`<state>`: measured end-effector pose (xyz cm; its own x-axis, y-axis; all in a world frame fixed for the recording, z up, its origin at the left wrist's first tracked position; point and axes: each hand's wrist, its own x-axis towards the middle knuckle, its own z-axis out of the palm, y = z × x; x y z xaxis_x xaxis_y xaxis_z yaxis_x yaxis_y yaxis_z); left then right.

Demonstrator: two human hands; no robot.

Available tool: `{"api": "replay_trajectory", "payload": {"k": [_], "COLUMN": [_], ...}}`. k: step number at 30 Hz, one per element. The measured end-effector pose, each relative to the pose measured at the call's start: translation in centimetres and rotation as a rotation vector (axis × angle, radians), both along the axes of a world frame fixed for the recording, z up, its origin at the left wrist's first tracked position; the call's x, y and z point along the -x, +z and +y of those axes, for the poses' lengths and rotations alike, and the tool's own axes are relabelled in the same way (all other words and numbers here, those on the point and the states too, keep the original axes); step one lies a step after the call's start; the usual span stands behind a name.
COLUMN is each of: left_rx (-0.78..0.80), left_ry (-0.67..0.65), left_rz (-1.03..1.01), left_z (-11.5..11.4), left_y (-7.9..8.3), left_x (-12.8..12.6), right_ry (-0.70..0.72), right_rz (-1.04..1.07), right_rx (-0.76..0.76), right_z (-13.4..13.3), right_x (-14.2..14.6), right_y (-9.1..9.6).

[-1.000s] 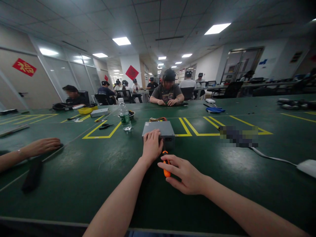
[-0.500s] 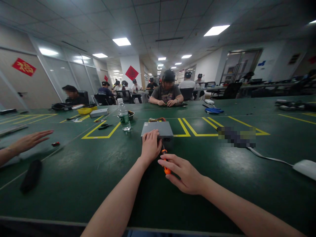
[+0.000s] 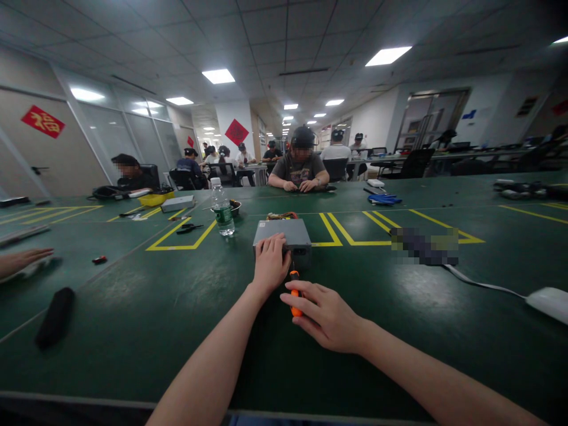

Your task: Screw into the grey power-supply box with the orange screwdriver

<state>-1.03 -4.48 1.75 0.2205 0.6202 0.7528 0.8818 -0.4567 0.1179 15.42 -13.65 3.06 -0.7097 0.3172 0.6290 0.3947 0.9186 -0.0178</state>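
Observation:
A grey metal box (image 3: 288,232) lies on the green table (image 3: 177,319), its near face turned toward me. My left hand (image 3: 270,263) rests on its near left corner with the fingers curled over the top edge, holding it. My right hand (image 3: 323,316) is closed round an orange-handled screwdriver (image 3: 294,297), whose tip points at the box's near face. Coloured wires (image 3: 284,215) stick out behind the box.
A water bottle (image 3: 222,210) stands left of the box, near a small bowl (image 3: 235,206) and pliers (image 3: 189,227). A black pouch (image 3: 55,316) and a co-worker's hand (image 3: 22,260) are at the far left. A white adapter with cable (image 3: 548,302) lies right. People sit at tables beyond.
The co-worker's hand at the left has drawn back toward the table's left edge, uncovering a small red item. My hands and the screwdriver have barely moved.

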Motion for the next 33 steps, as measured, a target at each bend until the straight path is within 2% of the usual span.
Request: {"api": "replay_trajectory", "payload": {"k": [3,7,10,14,17,21,25,28,30,33], "left_rx": [0.002,0.003,0.001,0.001,0.003,0.004,0.008,0.004,-0.001,-0.004], "left_ry": [-0.002,-0.005,-0.001,-0.002,-0.006,-0.011,-0.004,-0.009,-0.010,-0.004], "left_rz": [0.002,-0.001,0.002,0.001,-0.006,-0.007,-0.005,-0.006,-0.006,0.000], "left_z": [-0.05,-0.03,-0.02,-0.06,-0.08,-0.05,-0.01,-0.06,-0.09,-0.09], "left_y": [0.04,0.00,-0.02,0.02,0.04,0.00,-0.02,0.01,0.02,0.01], "left_x": [0.02,0.05,0.04,-0.02,-0.02,0.02,0.02,0.00,0.00,0.02], "right_ry": [-0.021,-0.023,-0.009,-0.015,-0.026,-0.023,-0.022,-0.029,-0.027,-0.020], "right_rz": [0.042,0.130,0.089,-0.030,0.026,0.097,0.043,-0.032,-0.015,0.069], "right_rx": [-0.031,0.020,0.050,-0.026,-0.074,-0.015,0.049,-0.004,-0.037,-0.008], "right_z": [0.05,0.23,0.12,-0.11,-0.01,0.18,-0.01,-0.06,0.07,0.28], "right_x": [0.21,0.14,0.02,0.15,0.32,0.22,-0.01,0.11,0.27,0.39], "right_y": [-0.31,-0.71,-0.50,-0.20,-0.44,-0.69,-0.23,-0.06,-0.26,-0.67]}}
